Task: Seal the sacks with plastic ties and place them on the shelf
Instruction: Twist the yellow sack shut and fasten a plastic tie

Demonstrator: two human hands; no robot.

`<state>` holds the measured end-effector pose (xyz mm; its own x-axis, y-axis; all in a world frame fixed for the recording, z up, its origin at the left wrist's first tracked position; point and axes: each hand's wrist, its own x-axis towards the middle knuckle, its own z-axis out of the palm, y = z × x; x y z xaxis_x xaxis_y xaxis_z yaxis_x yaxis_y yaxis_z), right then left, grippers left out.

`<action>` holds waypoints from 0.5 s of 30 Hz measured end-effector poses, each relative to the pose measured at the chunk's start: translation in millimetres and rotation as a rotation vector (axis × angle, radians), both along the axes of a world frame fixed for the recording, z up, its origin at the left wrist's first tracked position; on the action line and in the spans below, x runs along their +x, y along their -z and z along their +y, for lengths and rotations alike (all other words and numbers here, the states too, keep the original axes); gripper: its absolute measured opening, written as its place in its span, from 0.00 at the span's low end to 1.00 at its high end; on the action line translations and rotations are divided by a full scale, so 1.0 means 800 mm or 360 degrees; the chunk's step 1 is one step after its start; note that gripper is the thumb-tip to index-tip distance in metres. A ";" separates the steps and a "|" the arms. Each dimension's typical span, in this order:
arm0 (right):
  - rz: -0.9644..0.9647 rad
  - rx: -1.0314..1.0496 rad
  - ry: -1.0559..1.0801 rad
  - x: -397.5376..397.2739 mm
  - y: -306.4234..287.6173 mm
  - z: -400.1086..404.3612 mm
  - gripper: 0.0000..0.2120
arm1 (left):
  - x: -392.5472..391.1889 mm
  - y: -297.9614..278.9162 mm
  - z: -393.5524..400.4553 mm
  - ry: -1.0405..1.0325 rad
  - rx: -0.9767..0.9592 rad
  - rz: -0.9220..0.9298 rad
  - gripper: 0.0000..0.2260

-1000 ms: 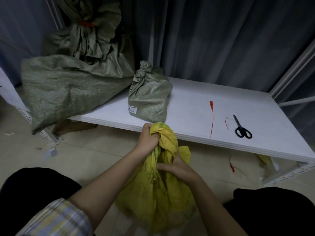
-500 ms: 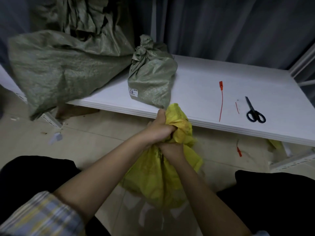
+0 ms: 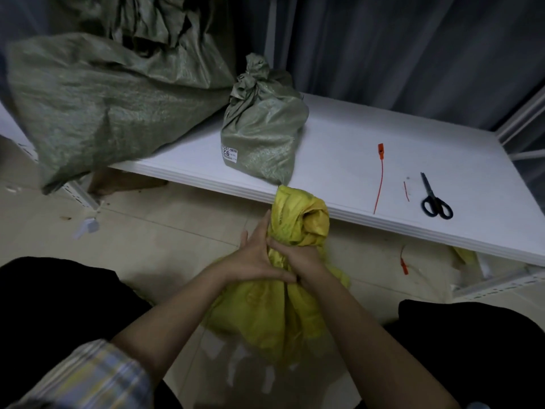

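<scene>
So the work sits partway through. On the white shelf (image 3: 354, 137), a small green sack (image 3: 262, 134) stands upright near the front edge, its neck gathered into a bunch at the top; whether a tie holds it I cannot tell, since none shows there. A much larger green sack (image 3: 103, 104) lies slumped at the left end, its lower part spilling over the front edge towards the floor, with more crumpled green sacking (image 3: 153, 22) heaped behind it. Those appear to be placed already.

The yellow sack (image 3: 265, 308) is the one in hand, and it is not on the shelf: it sits low on the floor between the person's knees, its twisted top rising just in front of the shelf's front edge. The right hand (image 3: 298, 255) is curled tight round the gathered neck, squeezing it closed below the bunched top. The left hand (image 3: 253, 258) has its fingers fairly straight, laid flat against the neck and the other hand, pressing rather than clutching.

No tie is on this neck yet. An unused red plastic tie (image 3: 379, 178) lies on the shelf right of the middle, its tail reaching towards the front edge, with a short red offcut (image 3: 406, 191) and black scissors (image 3: 436, 200) just beside it further right. Another red piece (image 3: 403, 262) lies on the floor under the shelf.

Left to do, as I judge it: fetch the tie, cinch it round the yellow neck, perhaps trim the tail, then lift the sack onto the shelf.
</scene>
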<state>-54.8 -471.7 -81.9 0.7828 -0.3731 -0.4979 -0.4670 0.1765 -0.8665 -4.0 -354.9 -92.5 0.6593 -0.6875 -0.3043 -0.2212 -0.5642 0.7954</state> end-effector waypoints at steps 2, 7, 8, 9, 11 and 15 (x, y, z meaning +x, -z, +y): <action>0.0003 0.0136 -0.0095 -0.006 -0.004 0.001 0.29 | -0.007 0.008 -0.010 -0.0026 -0.0047 -0.0031 0.59; -0.0008 0.0175 -0.0309 -0.019 -0.014 -0.010 0.23 | -0.015 0.008 -0.021 0.0033 -0.0148 -0.0101 0.50; 0.0053 0.0195 -0.0335 -0.021 -0.018 -0.010 0.19 | -0.017 0.009 -0.022 -0.0002 -0.0230 -0.0108 0.46; 0.0086 0.0194 -0.0381 -0.024 -0.022 -0.011 0.18 | -0.017 0.011 -0.021 -0.0043 -0.0321 -0.0107 0.41; 0.0048 0.0055 -0.0479 -0.026 -0.022 -0.012 0.22 | -0.018 0.009 -0.019 -0.0106 -0.0441 -0.0068 0.31; 0.0023 -0.0265 -0.0569 -0.026 -0.025 -0.019 0.33 | -0.019 -0.002 -0.027 -0.0199 -0.0492 0.0013 0.16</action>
<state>-75.7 -486.7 -61.7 0.8713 -0.1546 -0.4657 -0.4861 -0.1420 -0.8623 -19.4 -376.4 -91.3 0.7427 -0.6622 -0.0996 -0.1585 -0.3183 0.9347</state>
